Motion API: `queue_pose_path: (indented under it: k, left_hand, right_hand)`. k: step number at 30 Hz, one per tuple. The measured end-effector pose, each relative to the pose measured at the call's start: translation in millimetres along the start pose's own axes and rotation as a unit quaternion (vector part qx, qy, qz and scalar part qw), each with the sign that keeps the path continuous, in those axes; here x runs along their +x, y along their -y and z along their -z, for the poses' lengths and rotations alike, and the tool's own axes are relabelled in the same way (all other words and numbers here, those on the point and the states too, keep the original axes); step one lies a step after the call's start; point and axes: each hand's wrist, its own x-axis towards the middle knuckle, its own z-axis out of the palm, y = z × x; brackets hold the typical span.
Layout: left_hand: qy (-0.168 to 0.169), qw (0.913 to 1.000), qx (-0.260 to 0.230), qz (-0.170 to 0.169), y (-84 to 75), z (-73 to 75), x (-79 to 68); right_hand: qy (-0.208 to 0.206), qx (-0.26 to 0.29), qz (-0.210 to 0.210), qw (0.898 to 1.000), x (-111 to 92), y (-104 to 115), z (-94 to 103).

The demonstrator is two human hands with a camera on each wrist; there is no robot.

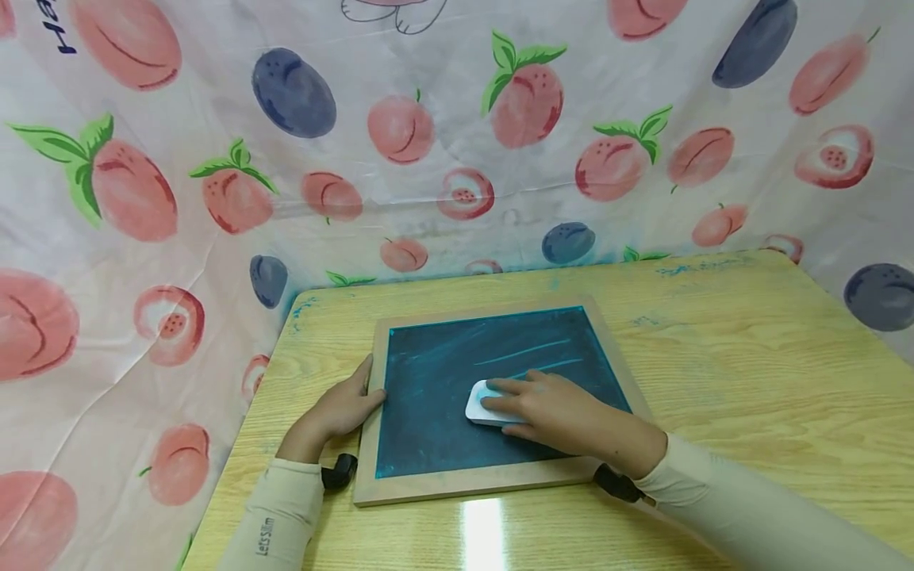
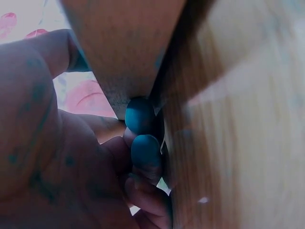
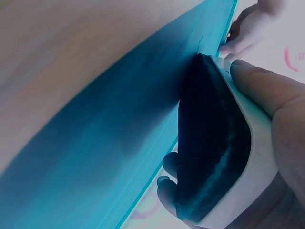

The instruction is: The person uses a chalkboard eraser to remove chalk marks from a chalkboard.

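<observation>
A small chalkboard (image 1: 435, 428) with a pale wooden frame lies on the table, its dark surface hazed with blue-green chalk and crossed by a few pale strokes. My left hand (image 1: 343, 406) grips the frame's left side, thumb over the top. In the left wrist view, chalk-stained fingertips (image 2: 139, 116) sit at the frame's lower edge, close to the tabletop. My right hand (image 1: 560, 412) holds a white board eraser (image 1: 483, 403) over the middle of the board. Seen from the right wrist, fingers and thumb span the eraser's white back, and its dark felt (image 3: 214, 138) tilts partly off the board.
The wood-grain table (image 1: 743, 341) carries blue chalk smudges at its far edge and corners. Behind and to the left hangs a white cloth (image 1: 443, 71) printed with peaches. Black wrist cameras sit under both wrists, near the frame's front corners.
</observation>
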Motion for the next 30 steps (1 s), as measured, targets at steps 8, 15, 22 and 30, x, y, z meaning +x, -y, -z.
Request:
queue_pose_path:
  k: [8, 15, 22, 30]
  left_hand:
    - [0.003, 1.0, 0.0, 0.002, 0.1, 1.3, -0.5]
    - [0.009, 0.9999, -0.008, -0.003, -0.1, 1.0, 0.6]
    - [0.013, 0.9999, -0.003, -0.009, 1.8, 1.1, 0.7]
    - [0.013, 0.9999, 0.007, -0.001, 3.0, -0.3, 0.8]
  right_hand:
    - [0.001, -0.005, 0.019, 1.0, 16.4, 1.6, -1.9]
    - [0.014, 0.022, -0.025, 0.999, 0.3, -14.0, -1.8]
    - [-0.005, 0.037, -0.074, 0.997, -34.7, -46.4, 0.0]
    - [-0.011, 0.024, -0.148, 0.989, -77.0, -82.3, 3.4]
